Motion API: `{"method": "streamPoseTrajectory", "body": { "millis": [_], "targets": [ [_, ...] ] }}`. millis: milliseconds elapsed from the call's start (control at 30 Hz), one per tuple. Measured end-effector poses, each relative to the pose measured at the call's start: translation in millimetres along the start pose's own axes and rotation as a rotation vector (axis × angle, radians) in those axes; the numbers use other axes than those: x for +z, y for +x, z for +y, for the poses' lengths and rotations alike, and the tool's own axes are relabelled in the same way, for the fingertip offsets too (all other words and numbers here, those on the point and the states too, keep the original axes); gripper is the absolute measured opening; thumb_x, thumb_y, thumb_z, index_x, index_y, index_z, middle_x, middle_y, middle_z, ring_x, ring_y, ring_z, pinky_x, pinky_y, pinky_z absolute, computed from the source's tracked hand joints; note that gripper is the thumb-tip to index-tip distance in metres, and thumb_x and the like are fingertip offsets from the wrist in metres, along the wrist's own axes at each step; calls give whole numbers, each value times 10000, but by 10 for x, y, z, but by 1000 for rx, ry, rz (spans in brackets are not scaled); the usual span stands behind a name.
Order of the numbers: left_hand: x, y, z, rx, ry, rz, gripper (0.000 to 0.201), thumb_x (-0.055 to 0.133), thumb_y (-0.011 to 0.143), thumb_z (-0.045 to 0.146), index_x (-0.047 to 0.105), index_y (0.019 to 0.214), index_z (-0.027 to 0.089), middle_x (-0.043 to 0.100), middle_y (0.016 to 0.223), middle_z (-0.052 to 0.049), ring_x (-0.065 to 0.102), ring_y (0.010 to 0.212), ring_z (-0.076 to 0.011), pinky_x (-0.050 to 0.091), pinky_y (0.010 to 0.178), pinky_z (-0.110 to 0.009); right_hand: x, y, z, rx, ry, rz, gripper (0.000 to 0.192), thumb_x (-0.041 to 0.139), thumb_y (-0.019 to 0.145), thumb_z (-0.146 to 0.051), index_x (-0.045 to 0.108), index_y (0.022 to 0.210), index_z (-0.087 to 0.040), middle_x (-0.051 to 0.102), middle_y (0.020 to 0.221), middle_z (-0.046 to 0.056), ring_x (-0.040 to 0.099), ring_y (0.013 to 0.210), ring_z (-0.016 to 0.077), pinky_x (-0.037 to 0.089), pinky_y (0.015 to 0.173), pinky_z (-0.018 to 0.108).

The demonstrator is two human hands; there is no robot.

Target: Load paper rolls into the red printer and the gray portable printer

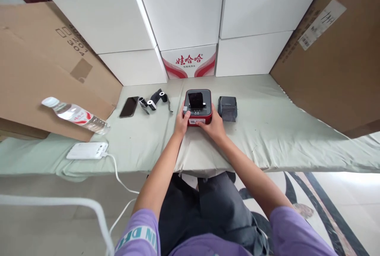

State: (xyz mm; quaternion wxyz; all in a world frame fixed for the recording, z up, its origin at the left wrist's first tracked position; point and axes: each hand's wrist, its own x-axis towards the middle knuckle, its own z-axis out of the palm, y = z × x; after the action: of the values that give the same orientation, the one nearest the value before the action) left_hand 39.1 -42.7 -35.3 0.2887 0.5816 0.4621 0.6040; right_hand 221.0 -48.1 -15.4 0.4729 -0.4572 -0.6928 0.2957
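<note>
A red printer (197,107) was gripped at its near corners by the left hand (181,120) and right hand (214,126), steadying it mid-tabletop (267,129). Paper rolls (152,101) were laid nearby, within reach.

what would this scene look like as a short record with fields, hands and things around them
left hand: left hand grips the near left corner of the red and black box-shaped device
right hand: right hand holds its near right corner
right of device: dark grey boxy device
left of device: black rolls with white ends, black phone
far left: clear plastic water bottle lying down, white power bank with cable
surface: pale green cloth-covered table
</note>
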Motion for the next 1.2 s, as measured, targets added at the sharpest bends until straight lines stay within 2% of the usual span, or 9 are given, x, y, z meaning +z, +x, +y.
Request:
{"method": "streamPoseTrajectory", "body": {
  "millis": [167, 333, 567, 733, 867, 933, 1000, 1100, 1200],
  "targets": [
    [-98, 460, 65, 85, 103, -19, 587, 515, 974, 527, 574, 1470, 219, 623, 1492, -95, 479, 1511, -253, 341, 1293, -408, 3, 359, -134, -44, -60, 22, 1017, 869, 724, -417, 374, 1586, -202, 616, 1440, 180, 585, 1347, 387, 477, 1132, 553],
    [-113, 976, -69, 33, 124, 40, 492, 441, 943, 338, 628, 1384, 222, 678, 1417, -61, 521, 1469, -206, 382, 1262, -378, 278, 800, -95, 56, -164, 82, 890, 882, 708, -342, 468, 1467, -128, 618, 1367, 210, 582, 1314, 373, 490, 1115, 535],
    [-87, 932, -419, -102, 63, 203, 534, 416, 974, 409, 566, 1440, 197, 611, 1512, -91, 559, 1431, -197, 415, 1222, -360, 597, 904, 21, 49, -199, -1, 853, 748, 843, -322, 348, 1555, -79, 563, 1487, 275, 561, 1367, 414, 461, 1136, 610],
    [-165, 800, -380, -22, 225, 256, 602, 455, 989, 598, 567, 1406, 178, 600, 1495, -167, 551, 1417, -258, 441, 1184, -402, 39, 517, -259, -224, -232, 62, 809, 650, 884, -301, 320, 1608, -156, 448, 1624, 200, 413, 1529, 367, 350, 1269, 574],
    [-79, 655, -200, 231, 483, 397, 470, 478, 991, 532, 613, 1221, 145, 654, 1280, -199, 597, 1283, -287, 459, 1123, -448, -796, 302, 63, -130, -182, 484, 521, 473, 939, -277, 515, 1454, -207, 616, 1434, 176, 579, 1373, 316, 426, 1213, 561],
    [78, 550, -93, 301, 522, 212, 360, 443, 1008, 435, 644, 1129, 161, 698, 1107, -153, 659, 1123, -259, 495, 1052, -419, -1045, 305, 426, 18, -168, 505, 544, 504, 848, -235, 567, 1385, -176, 652, 1379, 195, 630, 1300, 330, 471, 1162, 588],
    [292, 440, -11, 290, 512, -62, 328, 427, 1003, 337, 653, 1180, 179, 725, 1081, -119, 687, 1045, -228, 523, 994, -375, -1121, 353, 777, 140, -112, 309, 672, 571, 741, -233, 556, 1412, -203, 652, 1422, 175, 598, 1368, 357, 426, 1189, 652],
    [596, 313, 27, 179, 487, -369, 510, 477, 904, 168, 561, 1407, 190, 714, 1308, -128, 678, 1158, -244, 517, 1057, -400, -1054, 433, 1084, 130, 52, 112, 825, 562, 687, -214, 473, 1507, -221, 530, 1597, 134, 465, 1526, 298, 309, 1293, 592],
    [737, 259, -1, 111, 477, -537, 708, 483, 804, 65, 475, 1505, 164, 611, 1507, -150, 595, 1349, -290, 465, 1160, -464, -999, 470, 1127, 151, 189, 35, 926, 544, 661, -202, 374, 1572, -208, 430, 1670, 137, 412, 1566, 265, 333, 1288, 572]
  ]
}}
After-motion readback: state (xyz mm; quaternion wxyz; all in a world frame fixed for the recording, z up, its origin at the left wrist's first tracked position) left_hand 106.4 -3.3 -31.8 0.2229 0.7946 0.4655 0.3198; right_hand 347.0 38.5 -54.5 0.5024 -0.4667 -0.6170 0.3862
